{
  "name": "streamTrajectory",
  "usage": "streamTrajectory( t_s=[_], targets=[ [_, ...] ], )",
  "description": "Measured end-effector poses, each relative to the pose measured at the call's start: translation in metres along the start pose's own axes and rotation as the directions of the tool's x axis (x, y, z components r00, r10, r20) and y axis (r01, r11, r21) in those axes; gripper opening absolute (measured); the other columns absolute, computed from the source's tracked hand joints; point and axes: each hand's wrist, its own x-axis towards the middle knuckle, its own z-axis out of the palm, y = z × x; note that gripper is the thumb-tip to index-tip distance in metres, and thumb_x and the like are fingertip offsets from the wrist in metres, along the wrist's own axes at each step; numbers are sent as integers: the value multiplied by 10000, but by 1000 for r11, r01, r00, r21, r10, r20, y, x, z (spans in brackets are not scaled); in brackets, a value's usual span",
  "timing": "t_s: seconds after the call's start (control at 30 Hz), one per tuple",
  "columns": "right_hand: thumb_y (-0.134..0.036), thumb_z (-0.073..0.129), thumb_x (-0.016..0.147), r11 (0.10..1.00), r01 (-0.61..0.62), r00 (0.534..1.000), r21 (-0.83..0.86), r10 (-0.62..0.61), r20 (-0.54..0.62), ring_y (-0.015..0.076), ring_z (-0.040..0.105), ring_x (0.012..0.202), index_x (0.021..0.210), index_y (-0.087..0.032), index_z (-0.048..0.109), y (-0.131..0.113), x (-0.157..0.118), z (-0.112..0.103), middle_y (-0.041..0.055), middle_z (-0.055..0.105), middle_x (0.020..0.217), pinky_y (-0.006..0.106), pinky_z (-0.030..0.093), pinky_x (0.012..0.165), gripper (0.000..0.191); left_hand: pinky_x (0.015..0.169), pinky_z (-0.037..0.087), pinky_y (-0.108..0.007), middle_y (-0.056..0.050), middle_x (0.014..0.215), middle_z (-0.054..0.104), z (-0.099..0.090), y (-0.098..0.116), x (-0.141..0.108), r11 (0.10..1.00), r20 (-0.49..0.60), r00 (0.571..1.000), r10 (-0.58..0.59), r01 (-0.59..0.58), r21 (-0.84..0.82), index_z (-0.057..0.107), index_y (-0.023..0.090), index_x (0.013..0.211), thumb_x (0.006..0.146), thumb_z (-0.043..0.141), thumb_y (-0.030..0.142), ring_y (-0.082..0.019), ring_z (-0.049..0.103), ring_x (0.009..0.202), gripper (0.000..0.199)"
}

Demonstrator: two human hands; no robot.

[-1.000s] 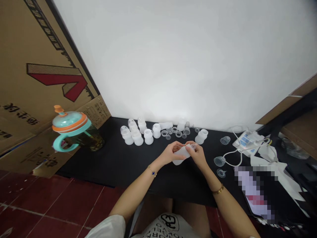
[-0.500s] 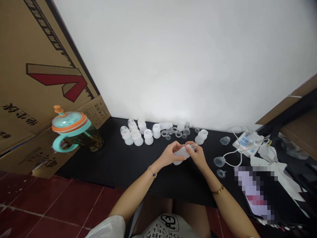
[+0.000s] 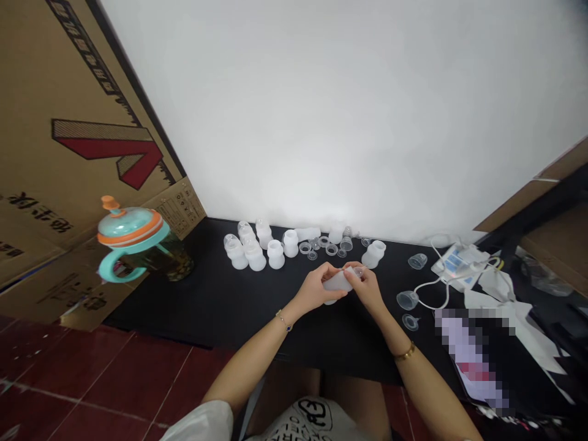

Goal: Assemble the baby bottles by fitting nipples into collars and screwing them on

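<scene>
A white baby bottle (image 3: 337,282) lies tilted on its side between my hands, above the black table. My left hand (image 3: 318,286) is wrapped round its body. At the neck end, my right hand (image 3: 365,286) pinches the bottle, and a clear top (image 3: 359,272) shows between its fingers. My fingers partly hide the join. Just beyond my right hand stands an open white bottle (image 3: 374,253). Clear rings (image 3: 331,249), small nipples and a clear cap (image 3: 346,244) lie behind my hands.
Several white bottles (image 3: 255,254), some with clear tops, stand to the left. Farther left is a large teal and orange jug (image 3: 133,236) by a cardboard box (image 3: 82,67). On the right are a clear funnel-shaped cup (image 3: 407,299), a white cable, papers and a blurred phone (image 3: 473,361).
My left hand and the bottle have shifted very slightly to the right. My right hand keeps its hold at the neck end, and the things on the table stay in place.
</scene>
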Motion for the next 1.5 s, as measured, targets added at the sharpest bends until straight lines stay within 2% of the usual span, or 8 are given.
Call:
streamTrajectory(
  t_s=[0.7, 1.03, 1.27, 1.5],
  targets=[
    [-476, 659, 804, 999, -36, 999, -30, 35, -32, 174, 539, 594, 833, -186, 698, -3, 0, 4, 30, 659, 722, 278, 419, 536, 294, 771, 484, -296, 6, 947, 709, 4, 5, -2, 974, -65, 998, -10, 24, 223, 616, 235, 979, 696, 788, 311, -208, 651, 868, 341],
    [-481, 666, 801, 999, -34, 998, -23, 33, -46, 180, 544, 609, 828, -183, 700, -2, 0, 4, 37, 665, 741, 286, 422, 551, 301, 792, 498, -312, 3, 973, 722, 6, 2, 0, 972, -81, 997, -15, 34, 234, 612, 241, 990, 680, 803, 307, -223, 668, 897, 370],
    [-525, 654, 813, 999, -37, 997, -29, 35, -68, 181, 534, 600, 845, -187, 698, 0, 1, 5, 33, 652, 720, 287, 419, 537, 343, 871, 525, -347, -14, 1061, 735, 7, -6, 1, 982, -85, 996, 10, 6, 190, 621, 260, 1089, 698, 795, 304, -243, 690, 970, 431],
    [-539, 668, 831, 995, -84, 994, 52, 87, -61, 167, 514, 559, 999, -178, 697, 6, -1, 6, 29, 636, 729, 276, 381, 472, 399, 911, 519, -348, -31, 1104, 735, 6, -3, -1, 984, -85, 996, 40, -25, 177, 635, 260, 1135, 733, 794, 323, -244, 688, 1031, 437]
  ],
)
